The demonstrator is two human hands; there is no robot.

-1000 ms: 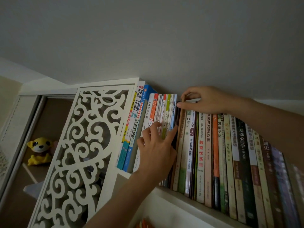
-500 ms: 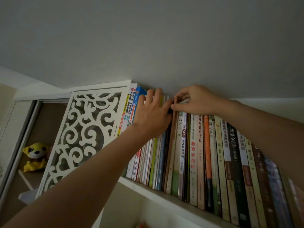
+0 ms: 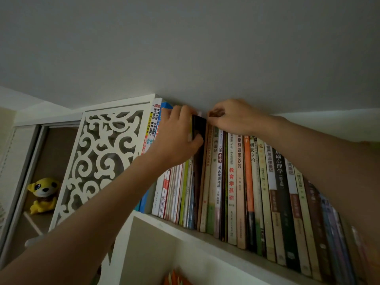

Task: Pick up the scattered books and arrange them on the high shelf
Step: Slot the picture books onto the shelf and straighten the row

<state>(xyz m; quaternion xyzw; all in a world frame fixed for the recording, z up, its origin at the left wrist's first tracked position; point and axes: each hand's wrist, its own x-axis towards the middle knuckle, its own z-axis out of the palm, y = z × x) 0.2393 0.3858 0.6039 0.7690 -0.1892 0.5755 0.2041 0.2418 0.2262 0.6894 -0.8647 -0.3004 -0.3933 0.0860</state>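
I see the wall (image 3: 185, 48) fill the top, grey and bare; under it the white shelf (image 3: 205, 241) runs from the middle down to the right, and the books (image 3: 267, 192) stand on it in one long row, spines facing me, packed close and upright, some leaning a little; at the left end of the shelf stands a white panel (image 3: 98, 161) cut with curly shapes, touching the first books; further left is a dark nook with a yellow toy (image 3: 42, 194) sitting in it; low in the middle some orange tips (image 3: 174, 279) poke up from below the shelf. My left hand (image 3: 176, 138) reaches up to the tops of the thin books on the left part of the row; its fingers curl over their top edges and the thumb presses a black book (image 3: 199, 128), so it is grasping them; my right hand (image 3: 232, 118) is just beside it, up by the wall, fingers bent and pinching the top of a brown book (image 3: 206, 161); the black book stands between the two hands, partly in the row.
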